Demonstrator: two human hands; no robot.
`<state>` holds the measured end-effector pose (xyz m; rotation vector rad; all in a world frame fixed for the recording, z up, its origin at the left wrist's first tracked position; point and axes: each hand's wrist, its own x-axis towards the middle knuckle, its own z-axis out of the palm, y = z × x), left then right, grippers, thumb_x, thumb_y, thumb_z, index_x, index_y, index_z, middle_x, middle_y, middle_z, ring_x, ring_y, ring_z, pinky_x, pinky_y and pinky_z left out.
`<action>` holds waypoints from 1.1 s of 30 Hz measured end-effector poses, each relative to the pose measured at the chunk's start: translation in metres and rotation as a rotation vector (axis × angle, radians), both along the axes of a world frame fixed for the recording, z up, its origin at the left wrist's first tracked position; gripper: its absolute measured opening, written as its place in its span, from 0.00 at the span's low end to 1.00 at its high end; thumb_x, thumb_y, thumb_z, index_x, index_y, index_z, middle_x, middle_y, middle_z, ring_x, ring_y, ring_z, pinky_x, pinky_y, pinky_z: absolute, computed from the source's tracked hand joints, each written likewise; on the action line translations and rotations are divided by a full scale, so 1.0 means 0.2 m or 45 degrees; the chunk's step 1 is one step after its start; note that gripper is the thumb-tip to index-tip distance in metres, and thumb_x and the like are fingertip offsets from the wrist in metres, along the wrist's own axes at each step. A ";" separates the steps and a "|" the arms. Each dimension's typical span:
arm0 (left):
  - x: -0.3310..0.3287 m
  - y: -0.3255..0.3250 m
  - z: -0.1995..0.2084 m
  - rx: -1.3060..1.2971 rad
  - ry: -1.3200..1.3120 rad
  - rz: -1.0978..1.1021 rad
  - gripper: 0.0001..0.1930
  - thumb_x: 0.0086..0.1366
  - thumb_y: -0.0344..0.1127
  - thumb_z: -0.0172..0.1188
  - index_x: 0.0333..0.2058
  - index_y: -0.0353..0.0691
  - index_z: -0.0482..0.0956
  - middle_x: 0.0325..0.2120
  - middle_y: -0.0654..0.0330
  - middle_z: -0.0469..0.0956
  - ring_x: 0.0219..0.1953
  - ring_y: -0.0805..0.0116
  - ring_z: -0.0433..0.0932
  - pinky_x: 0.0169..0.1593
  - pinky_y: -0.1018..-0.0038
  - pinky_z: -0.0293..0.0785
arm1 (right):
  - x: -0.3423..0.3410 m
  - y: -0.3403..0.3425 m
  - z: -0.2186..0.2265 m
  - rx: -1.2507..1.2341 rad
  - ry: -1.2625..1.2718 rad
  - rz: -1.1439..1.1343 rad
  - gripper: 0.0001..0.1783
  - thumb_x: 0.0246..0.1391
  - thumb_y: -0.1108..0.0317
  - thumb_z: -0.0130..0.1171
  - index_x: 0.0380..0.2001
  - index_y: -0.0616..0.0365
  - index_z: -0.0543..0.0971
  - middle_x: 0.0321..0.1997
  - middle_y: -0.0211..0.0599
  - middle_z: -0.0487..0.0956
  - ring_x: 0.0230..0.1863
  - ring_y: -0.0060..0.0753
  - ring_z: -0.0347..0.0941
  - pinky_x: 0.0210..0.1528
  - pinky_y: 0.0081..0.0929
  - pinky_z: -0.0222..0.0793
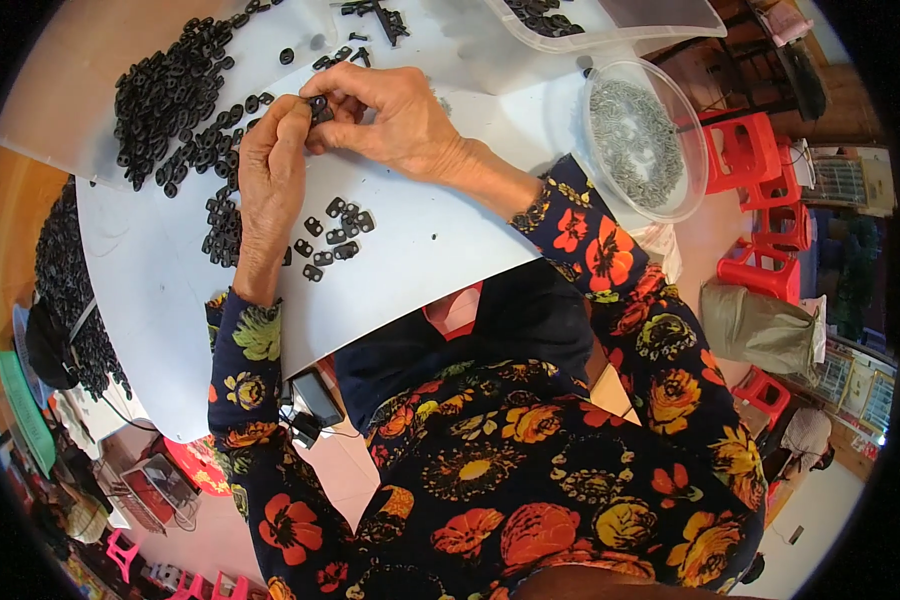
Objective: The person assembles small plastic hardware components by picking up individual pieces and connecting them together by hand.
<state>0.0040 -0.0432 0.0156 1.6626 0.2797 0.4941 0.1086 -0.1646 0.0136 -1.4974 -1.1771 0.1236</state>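
Observation:
Over the white table, my left hand (273,155) and my right hand (400,118) meet, fingertips pinched together on one small black plastic cord lock (319,109). Both hands are closed, and the fingers partly cover the piece. A big heap of similar black pieces (170,95) lies to the left, trailing toward my left hand. Below my hands a small loose group of cord locks (345,222) rests on the tabletop. Just beyond my fingers are several slim black parts (360,55). A clear round tub (697,150) of tiny metal springs (635,140) stands to the right.
A translucent bin (660,30) with black pieces sits at the far right. Another black pile (65,270) lies past the table's left edge. Red plastic stools (745,150) and a greyish sack (760,325) stand on the floor at right. The white table (450,260) curves in front of me.

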 end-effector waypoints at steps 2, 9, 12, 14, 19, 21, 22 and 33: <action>0.00 0.00 -0.01 0.017 -0.020 -0.036 0.12 0.68 0.36 0.45 0.30 0.35 0.73 0.20 0.71 0.67 0.24 0.82 0.61 0.29 0.83 0.60 | 0.00 0.00 0.00 -0.007 0.002 0.005 0.17 0.41 0.74 0.66 0.38 0.61 0.76 0.20 0.33 0.77 0.23 0.20 0.73 0.27 0.20 0.71; 0.01 -0.01 -0.01 0.107 0.042 -0.021 0.12 0.67 0.35 0.43 0.27 0.35 0.68 0.18 0.69 0.63 0.23 0.81 0.60 0.28 0.83 0.60 | 0.02 -0.01 0.01 -0.093 -0.009 0.048 0.17 0.43 0.70 0.67 0.38 0.59 0.76 0.23 0.31 0.77 0.25 0.19 0.73 0.30 0.19 0.72; 0.01 0.01 -0.01 0.151 0.068 -0.048 0.12 0.67 0.35 0.43 0.26 0.35 0.67 0.18 0.69 0.62 0.24 0.81 0.60 0.28 0.83 0.59 | 0.03 -0.02 0.03 -0.146 -0.030 0.059 0.17 0.43 0.69 0.68 0.38 0.59 0.76 0.22 0.31 0.77 0.25 0.19 0.73 0.30 0.18 0.71; 0.01 0.02 0.00 0.189 0.081 -0.075 0.12 0.67 0.35 0.43 0.26 0.35 0.66 0.18 0.69 0.62 0.24 0.81 0.60 0.28 0.83 0.59 | 0.03 -0.02 0.05 -0.163 -0.028 0.093 0.18 0.42 0.69 0.69 0.37 0.59 0.76 0.21 0.30 0.77 0.24 0.19 0.73 0.29 0.18 0.71; 0.00 0.02 0.02 0.198 0.055 -0.116 0.13 0.69 0.36 0.43 0.26 0.35 0.66 0.19 0.69 0.63 0.24 0.81 0.60 0.29 0.83 0.60 | 0.05 -0.02 0.04 -0.185 -0.046 0.106 0.18 0.43 0.69 0.69 0.38 0.58 0.76 0.22 0.30 0.77 0.24 0.19 0.72 0.29 0.17 0.70; 0.00 0.02 0.02 0.219 0.031 -0.089 0.13 0.69 0.36 0.44 0.27 0.35 0.68 0.19 0.68 0.64 0.24 0.80 0.61 0.29 0.83 0.61 | 0.05 -0.02 0.03 -0.192 -0.051 0.102 0.18 0.43 0.69 0.69 0.39 0.58 0.76 0.22 0.30 0.77 0.25 0.19 0.72 0.29 0.17 0.70; 0.00 0.02 0.01 0.240 0.007 -0.062 0.13 0.69 0.36 0.44 0.28 0.35 0.69 0.19 0.68 0.64 0.24 0.80 0.62 0.29 0.83 0.61 | 0.04 -0.01 0.03 -0.137 -0.036 0.093 0.17 0.44 0.70 0.67 0.39 0.60 0.77 0.22 0.31 0.78 0.24 0.19 0.73 0.28 0.18 0.71; 0.00 0.02 0.01 0.403 0.019 0.022 0.12 0.69 0.36 0.44 0.32 0.34 0.72 0.20 0.67 0.68 0.26 0.80 0.65 0.32 0.82 0.63 | 0.02 0.01 0.00 0.009 0.456 0.221 0.15 0.48 0.78 0.58 0.42 0.62 0.76 0.20 0.29 0.77 0.21 0.14 0.71 0.23 0.14 0.65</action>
